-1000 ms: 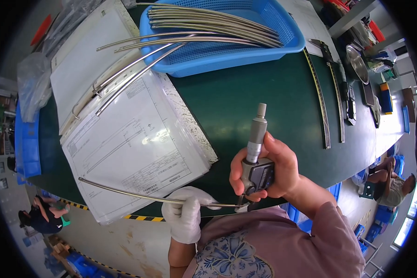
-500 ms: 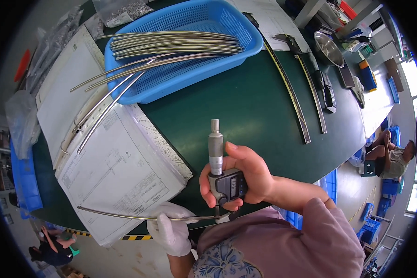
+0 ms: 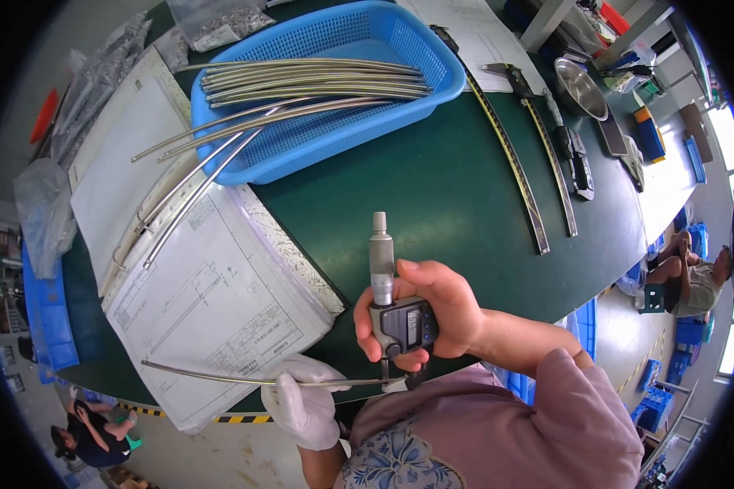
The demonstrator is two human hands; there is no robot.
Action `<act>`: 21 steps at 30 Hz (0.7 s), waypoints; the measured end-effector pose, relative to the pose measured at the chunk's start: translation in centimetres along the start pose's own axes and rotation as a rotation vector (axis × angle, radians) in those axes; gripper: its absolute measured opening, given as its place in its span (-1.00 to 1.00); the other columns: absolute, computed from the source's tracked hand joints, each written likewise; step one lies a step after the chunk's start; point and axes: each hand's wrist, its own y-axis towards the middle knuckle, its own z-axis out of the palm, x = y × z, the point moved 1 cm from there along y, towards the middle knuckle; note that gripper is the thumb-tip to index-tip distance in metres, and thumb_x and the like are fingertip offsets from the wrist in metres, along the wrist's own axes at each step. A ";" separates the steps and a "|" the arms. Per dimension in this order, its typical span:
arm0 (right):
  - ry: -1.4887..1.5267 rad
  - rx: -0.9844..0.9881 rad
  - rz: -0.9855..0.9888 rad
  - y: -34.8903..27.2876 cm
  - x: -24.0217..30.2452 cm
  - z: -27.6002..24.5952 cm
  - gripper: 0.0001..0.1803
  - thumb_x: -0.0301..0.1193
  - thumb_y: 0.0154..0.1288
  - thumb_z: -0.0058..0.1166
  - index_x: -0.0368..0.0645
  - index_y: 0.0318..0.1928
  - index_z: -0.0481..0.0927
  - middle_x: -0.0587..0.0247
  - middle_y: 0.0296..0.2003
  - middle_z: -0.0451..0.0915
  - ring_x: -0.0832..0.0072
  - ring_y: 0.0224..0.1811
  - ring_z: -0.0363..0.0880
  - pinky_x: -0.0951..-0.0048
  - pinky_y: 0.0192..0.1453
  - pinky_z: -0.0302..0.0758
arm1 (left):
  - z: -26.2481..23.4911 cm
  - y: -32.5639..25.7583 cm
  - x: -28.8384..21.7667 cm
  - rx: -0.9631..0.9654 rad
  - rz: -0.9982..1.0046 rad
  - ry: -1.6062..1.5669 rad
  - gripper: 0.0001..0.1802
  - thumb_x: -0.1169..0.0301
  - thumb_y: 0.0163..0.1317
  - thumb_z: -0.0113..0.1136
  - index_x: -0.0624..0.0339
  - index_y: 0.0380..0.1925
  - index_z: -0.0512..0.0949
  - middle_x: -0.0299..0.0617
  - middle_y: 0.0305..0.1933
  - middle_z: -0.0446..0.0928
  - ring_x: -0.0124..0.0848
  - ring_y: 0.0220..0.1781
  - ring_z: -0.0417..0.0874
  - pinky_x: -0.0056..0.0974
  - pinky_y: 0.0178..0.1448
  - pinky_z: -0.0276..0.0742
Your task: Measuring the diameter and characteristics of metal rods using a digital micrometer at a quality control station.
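My left hand [image 3: 303,407], in a white glove, pinches a thin metal rod [image 3: 212,376] that reaches left over the drawing sheets. The rod's right end sits at the jaws of a digital micrometer [image 3: 401,324], near my body. My bare right hand [image 3: 444,314] is wrapped round the micrometer's frame, its thimble pointing away from me. Whether the jaws touch the rod is too small to tell. Beyond, a blue perforated basket [image 3: 326,151] holds several similar rods [image 3: 318,79], and some stick out over its left rim.
Drawing sheets [image 3: 212,301] in a binder lie on the green table [image 3: 383,179] at left. Two long calipers [image 3: 506,167] and another measuring tool [image 3: 577,163] lie at right, by a metal bowl [image 3: 581,88]. Plastic bags [image 3: 45,204] lie far left. Two people sit farther off.
The view has shifted very slightly. Both hands, the rod and the micrometer keep nearly the same positions relative to each other.
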 end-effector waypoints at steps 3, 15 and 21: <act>0.082 0.005 0.038 0.0 -0.1 0.0 -0.34 0.10 0.14 -0.46 -0.31 -0.32 0.41 0.09 -0.48 0.49 0.55 -0.82 0.26 0.59 -0.74 0.28 | 0.1 0.1 -0.1 -0.014 -0.007 -0.037 -0.64 0.25 0.27 -0.33 0.26 -0.60 0.26 -0.14 -0.66 0.21 -0.44 -0.72 0.22 -0.44 -0.65 0.23; 0.051 0.118 -0.013 0.0 -0.3 -0.2 -0.55 -0.19 -0.06 -0.27 -0.33 -0.27 0.36 0.03 -0.42 0.46 0.50 -0.74 0.34 0.57 -0.66 0.34 | 0.0 0.0 -0.2 -0.024 -0.019 -0.052 -0.65 0.27 0.27 -0.33 0.26 -0.61 0.25 -0.15 -0.63 0.21 -0.44 -0.68 0.23 -0.43 -0.61 0.21; 0.059 0.164 -0.042 -0.3 -0.3 -0.2 -0.44 -0.38 -0.43 -0.16 -0.41 -0.24 0.32 -0.06 -0.36 0.42 0.45 -0.67 0.34 0.56 -0.61 0.33 | 0.0 0.0 -0.2 -0.010 -0.031 -0.066 -0.65 0.27 0.27 -0.34 0.25 -0.61 0.24 -0.16 -0.63 0.22 -0.45 -0.68 0.22 -0.43 -0.59 0.19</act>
